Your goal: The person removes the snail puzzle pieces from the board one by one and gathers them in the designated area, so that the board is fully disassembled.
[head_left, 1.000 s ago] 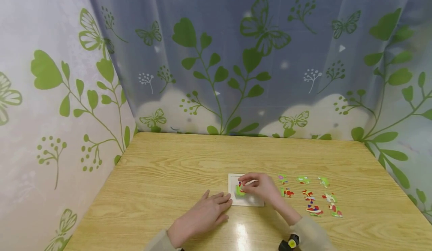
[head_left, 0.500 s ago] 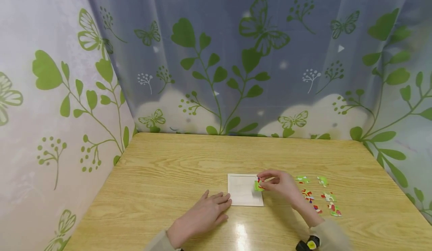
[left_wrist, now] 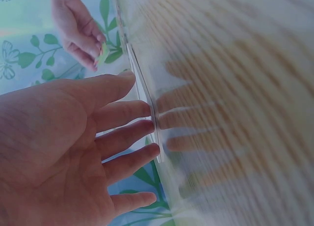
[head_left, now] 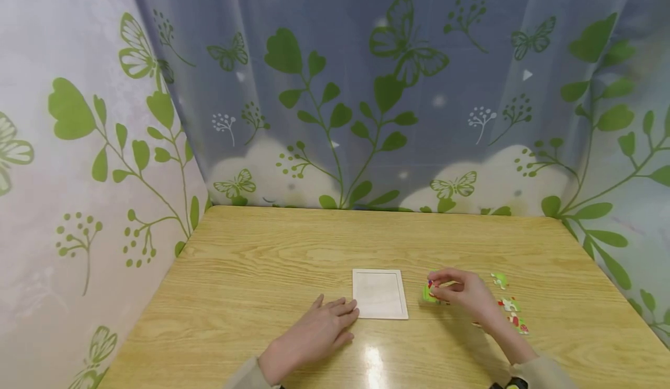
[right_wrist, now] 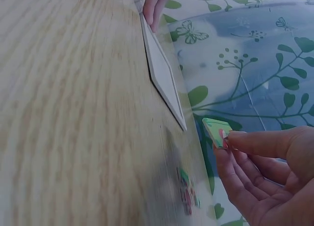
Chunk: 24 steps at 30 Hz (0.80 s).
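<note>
A green puzzle piece with red and blue markings is pinched between the thumb and fingers of my right hand. In the head view that hand hangs over the loose pieces, right of the white puzzle tray. My left hand lies with spread, straight fingers, their tips right at the tray's left edge. In the left wrist view the palm of the left hand faces the camera. The tray has a raised rim, and its bare pale bottom shows.
Several loose puzzle pieces lie right of the tray, among them a green one, a white-and-green one and a red-and-green one. The right hand and forearm hide others. Patterned curtains hang around the wooden table.
My right hand has moved right, carrying the pinched puzzle piece from above the tray to over the loose pieces. The left hand has stayed at the tray's edge.
</note>
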Available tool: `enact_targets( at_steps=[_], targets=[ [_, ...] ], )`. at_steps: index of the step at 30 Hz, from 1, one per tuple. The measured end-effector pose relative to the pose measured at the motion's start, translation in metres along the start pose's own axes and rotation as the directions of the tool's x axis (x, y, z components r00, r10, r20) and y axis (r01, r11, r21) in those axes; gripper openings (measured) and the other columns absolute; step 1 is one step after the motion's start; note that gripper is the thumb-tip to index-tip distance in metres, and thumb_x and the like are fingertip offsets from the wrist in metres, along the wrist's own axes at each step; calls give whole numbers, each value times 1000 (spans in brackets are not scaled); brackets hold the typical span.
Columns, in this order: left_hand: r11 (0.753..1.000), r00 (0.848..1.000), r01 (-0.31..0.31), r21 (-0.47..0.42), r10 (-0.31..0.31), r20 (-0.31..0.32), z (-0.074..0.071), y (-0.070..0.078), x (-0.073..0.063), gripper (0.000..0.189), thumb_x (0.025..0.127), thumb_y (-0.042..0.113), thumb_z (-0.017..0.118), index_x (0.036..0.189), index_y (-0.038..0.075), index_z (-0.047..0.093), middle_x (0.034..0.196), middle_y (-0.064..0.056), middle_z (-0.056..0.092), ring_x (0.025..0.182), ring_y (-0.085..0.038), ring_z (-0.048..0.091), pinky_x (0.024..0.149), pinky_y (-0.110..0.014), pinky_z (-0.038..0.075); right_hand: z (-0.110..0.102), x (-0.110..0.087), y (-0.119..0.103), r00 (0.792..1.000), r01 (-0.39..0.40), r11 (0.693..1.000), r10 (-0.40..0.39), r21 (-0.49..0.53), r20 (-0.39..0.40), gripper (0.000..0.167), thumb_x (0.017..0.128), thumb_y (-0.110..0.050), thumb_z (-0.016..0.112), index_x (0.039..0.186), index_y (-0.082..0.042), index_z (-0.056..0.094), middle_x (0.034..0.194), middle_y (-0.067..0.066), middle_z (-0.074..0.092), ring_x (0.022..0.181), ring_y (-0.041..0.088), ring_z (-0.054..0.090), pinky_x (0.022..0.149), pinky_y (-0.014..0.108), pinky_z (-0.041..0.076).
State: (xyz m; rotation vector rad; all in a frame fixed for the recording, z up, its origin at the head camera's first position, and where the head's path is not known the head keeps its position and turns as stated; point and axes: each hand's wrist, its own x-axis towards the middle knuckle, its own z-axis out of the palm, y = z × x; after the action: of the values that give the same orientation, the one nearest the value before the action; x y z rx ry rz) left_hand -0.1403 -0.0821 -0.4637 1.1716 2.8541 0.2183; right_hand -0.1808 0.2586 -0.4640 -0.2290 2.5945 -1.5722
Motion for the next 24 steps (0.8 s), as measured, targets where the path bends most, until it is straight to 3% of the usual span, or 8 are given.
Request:
enact_targets(
  at_steps=[4,8,14,19,24],
  targets=[
    [1000,1000,1,-3,-1,2,-1,-1,0,47,102,33,60,143,10,58,152,-4,52,139,-26,49,112,-61,39,-7,-8,5,1000,1,998,0,-62,17,32,91,-15,76,118,2,70,104,13,72,86,17,74,73,27,57],
    [1000,1000,-2,-3,2,3,0,-1,1,47,102,33,60,143,11,58,152,-4,52,139,-26,49,112,-61,39,-11,-15,11,999,-14,995,18,-101,40,30,90,-14,77,115,0,72,100,11,72,84,18,74,66,27,57],
    [1000,1000,-2,3,2,7,1,-1,1,47,102,33,60,143,11,58,151,-4,52,139,-26,50,112,-61,39,-15,-20,19,995,48,982,-31,-182,97,26,87,-12,79,109,2,73,92,7,71,77,18,73,60,26,59],
    [1000,1000,2,6,-2,2,0,-1,1,47,102,33,60,143,11,59,151,-4,52,139,-27,50,113,-60,38,-12,-21,21,997,32,958,-12,-286,72,21,84,-15,82,101,-7,75,88,0,70,75,13,69,59,23,54],
    [1000,1000,10,-2,-10,-4,1,-1,3,45,102,32,60,142,11,59,150,-3,53,139,-26,50,114,-59,37,-8,-22,18,998,41,948,-23,-315,60,19,83,-13,83,99,-7,76,86,-2,70,72,10,66,56,22,51]
  ],
)
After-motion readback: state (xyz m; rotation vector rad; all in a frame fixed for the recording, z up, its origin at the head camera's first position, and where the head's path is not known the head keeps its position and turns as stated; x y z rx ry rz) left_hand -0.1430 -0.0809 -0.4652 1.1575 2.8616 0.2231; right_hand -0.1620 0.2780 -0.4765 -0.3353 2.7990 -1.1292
